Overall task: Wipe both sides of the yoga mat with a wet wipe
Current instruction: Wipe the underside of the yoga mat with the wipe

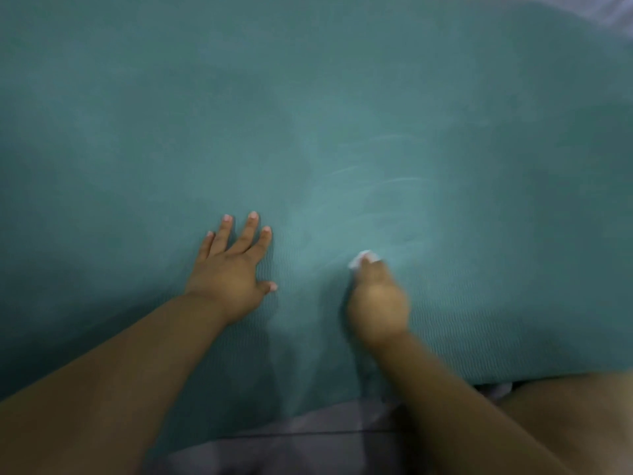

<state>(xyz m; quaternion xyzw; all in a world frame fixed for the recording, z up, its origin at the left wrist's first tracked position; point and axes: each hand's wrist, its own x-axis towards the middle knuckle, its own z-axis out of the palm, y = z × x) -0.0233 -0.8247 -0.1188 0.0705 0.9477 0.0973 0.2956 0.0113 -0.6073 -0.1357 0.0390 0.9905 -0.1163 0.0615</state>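
The left hand (230, 269) lies flat on the yoga mat (308, 114), palm down, fingers straight and spread, holding nothing. Just to its right, the right hand (376, 299) is curled round a small white wet wipe (363, 259), pressing it to the mat; only a bunched edge of the wipe shows past the fingertips, and this hand is blurred. Faint pale streaks mark the mat just beyond the wipe. The teal mat fills nearly the whole view and runs out of frame left, right and far, so its long axis cannot be told. Its near edge crosses the bottom, over grey fabric (308, 447). A pale strip (613, 8) shows at the far right corner, too blurred to identify.
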